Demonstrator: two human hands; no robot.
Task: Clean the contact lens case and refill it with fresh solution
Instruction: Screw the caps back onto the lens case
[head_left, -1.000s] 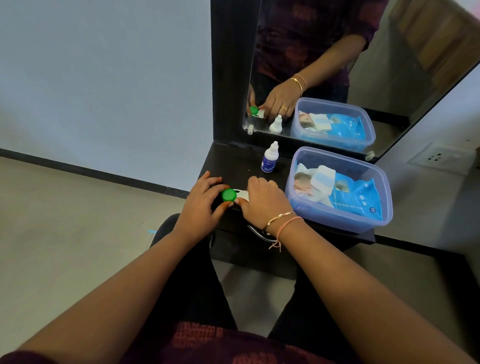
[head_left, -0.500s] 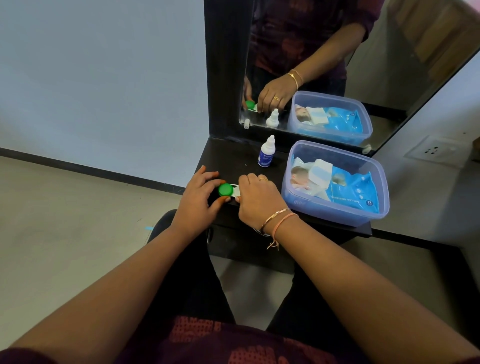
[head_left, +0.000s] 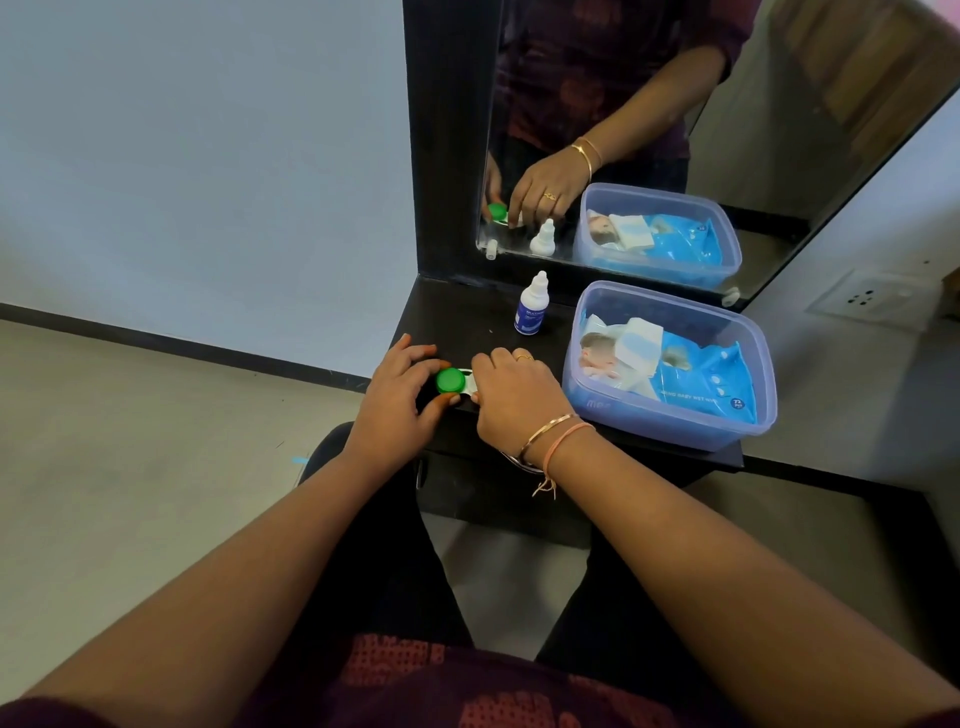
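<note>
Two bare forearms reach forward from the bottom of the view over dark-clothed legs to the front edge of a dark shelf (head_left: 457, 317). The left hand (head_left: 400, 397) is curled round the green cap (head_left: 450, 381) of the contact lens case (head_left: 469, 387): its thumb lies against the near side of the cap and its fingers bend over the far side, so the cap sits pinched between them. The right hand (head_left: 514, 400), with two bracelets (head_left: 553, 434) at the wrist and a ring (head_left: 523, 357) on one finger, is closed down over the other half of the case, fingers curled and hiding that half completely. Only a short strip of the white case body shows between the two hands. The case lies flat on the shelf near its front edge, and the green cap is on it; whether the cap is tight or loosened cannot be told.

Farther back on the shelf stands a small white solution bottle (head_left: 531, 306), upright and capped, with a blue label, well apart from the hands. To its right a clear plastic container (head_left: 649, 423) without a lid holds a blue pack of wet wipes (head_left: 698, 376). Behind these a mirror (head_left: 769, 156) reflects the hands, the bottle and the container
</note>
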